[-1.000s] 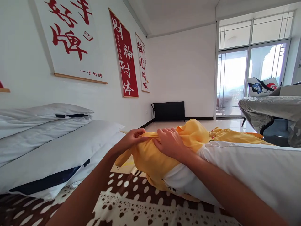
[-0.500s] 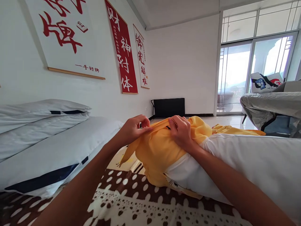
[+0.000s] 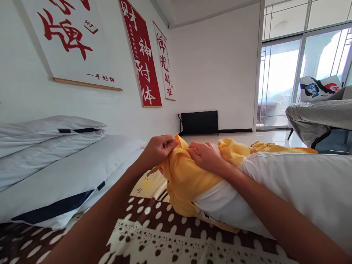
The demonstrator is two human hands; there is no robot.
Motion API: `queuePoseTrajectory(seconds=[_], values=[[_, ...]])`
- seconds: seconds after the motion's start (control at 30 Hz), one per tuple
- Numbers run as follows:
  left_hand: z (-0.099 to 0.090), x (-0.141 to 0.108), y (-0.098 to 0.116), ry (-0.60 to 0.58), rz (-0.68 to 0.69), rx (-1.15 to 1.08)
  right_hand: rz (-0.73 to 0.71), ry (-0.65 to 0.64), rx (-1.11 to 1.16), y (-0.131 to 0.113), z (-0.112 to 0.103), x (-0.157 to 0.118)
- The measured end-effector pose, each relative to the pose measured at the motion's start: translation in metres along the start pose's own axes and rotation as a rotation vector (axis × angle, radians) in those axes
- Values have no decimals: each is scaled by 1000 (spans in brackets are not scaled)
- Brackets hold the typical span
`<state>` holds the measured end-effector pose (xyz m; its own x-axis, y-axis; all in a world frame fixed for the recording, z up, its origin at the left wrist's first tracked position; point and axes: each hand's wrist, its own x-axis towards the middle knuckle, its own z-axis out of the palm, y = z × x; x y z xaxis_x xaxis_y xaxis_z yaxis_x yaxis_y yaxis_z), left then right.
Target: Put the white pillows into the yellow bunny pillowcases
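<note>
A yellow pillowcase [image 3: 189,176] is bunched around the near-left end of a white pillow [image 3: 297,183], whose right part is bare. My left hand [image 3: 161,148] is closed on the pillowcase's edge at the left, thumb against fingers. Beside it, my right hand [image 3: 205,156] lies on top with its fingers curled into the yellow cloth. Small dark printed marks show on the pillowcase's underside, below the pillow. More yellow cloth [image 3: 280,147] lies behind the pillow; whether it joins the pillowcase I cannot tell.
White pillows [image 3: 68,172] with navy trim are stacked at the left by the wall. Beneath everything lies a brown and cream dotted blanket [image 3: 165,242]. A black folded panel [image 3: 199,123] leans at the far wall. A plastic-covered table [image 3: 324,113] carrying a box [image 3: 316,90] stands right.
My left hand has lifted and gathered the pillowcase edge into an upright fold. My right hand has shifted slightly left and its fingers have curled further into the cloth. The view has shifted slightly.
</note>
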<state>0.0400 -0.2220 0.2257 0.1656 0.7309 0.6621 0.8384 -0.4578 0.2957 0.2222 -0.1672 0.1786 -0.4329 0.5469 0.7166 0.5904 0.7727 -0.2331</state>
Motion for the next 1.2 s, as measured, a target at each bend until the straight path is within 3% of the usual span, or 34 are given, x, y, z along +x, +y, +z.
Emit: queuePoseTrajectory(seconds=[0.07,0.23,0.37,0.47,0.6,0.7,0.77,0.87,0.93,1.07,1.2], values=[[4,2,1,-41,-21,-86,5,73,20,4,-1,-3],[-3,-5,-28,-43,-68,-468,203,592,217,23,-10,-12],[3,-20,-58,-239,-172,-609,245,741,273,32,-13,-17],[18,-28,-67,-305,-177,-620,162,710,153,36,-10,-15],[38,-30,-65,-219,-169,-610,-65,606,-216,47,-9,-12],[45,-26,-60,-131,-175,-577,-172,712,-362,51,-13,-16],[46,-24,-56,-96,-190,-578,-352,768,-405,46,-14,-22],[42,-22,-54,-128,-214,-608,-633,535,-469,30,-9,-29],[38,-23,-58,-179,-230,-686,-612,359,-498,18,-2,-30],[31,-30,-79,-236,-308,-956,-440,247,-486,8,10,-26],[28,-40,-99,-220,-342,-998,-539,169,-486,10,9,-26]])
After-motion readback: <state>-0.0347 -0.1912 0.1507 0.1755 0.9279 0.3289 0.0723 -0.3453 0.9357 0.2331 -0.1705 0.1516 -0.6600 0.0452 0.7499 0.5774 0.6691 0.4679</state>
